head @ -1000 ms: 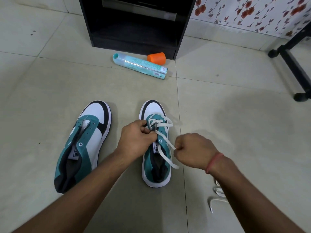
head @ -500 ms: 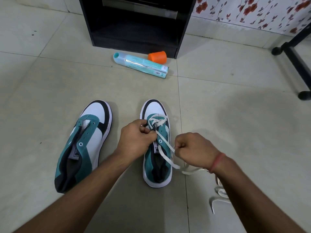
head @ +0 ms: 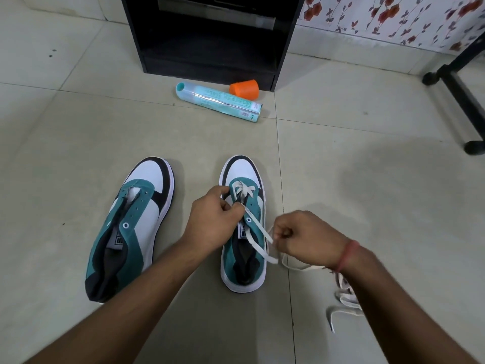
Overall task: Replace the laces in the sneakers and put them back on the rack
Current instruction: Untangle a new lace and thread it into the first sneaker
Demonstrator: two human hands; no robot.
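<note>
Two teal, white and black sneakers stand on the tiled floor, toes away from me. The left sneaker (head: 133,227) has no lace. The right sneaker (head: 245,179) carries a white lace (head: 258,229) crossed through its front eyelets. My left hand (head: 212,222) pinches the lace at the sneaker's eyelet row. To the right of the shoe, my right hand (head: 307,235) pinches the lace's free end, which trails toward my wrist. A second white lace (head: 343,303) lies loose on the floor under my right forearm.
A black shoe rack (head: 210,35) stands at the back. In front of it lie a teal tube-shaped box (head: 220,102) and an orange cup (head: 244,88). A black stand's foot (head: 462,101) runs along the right.
My right hand has drawn the lace's free end out to the right. The crossings at the front eyelets have tightened flat against the shoe. My left hand stays at the eyelets.
</note>
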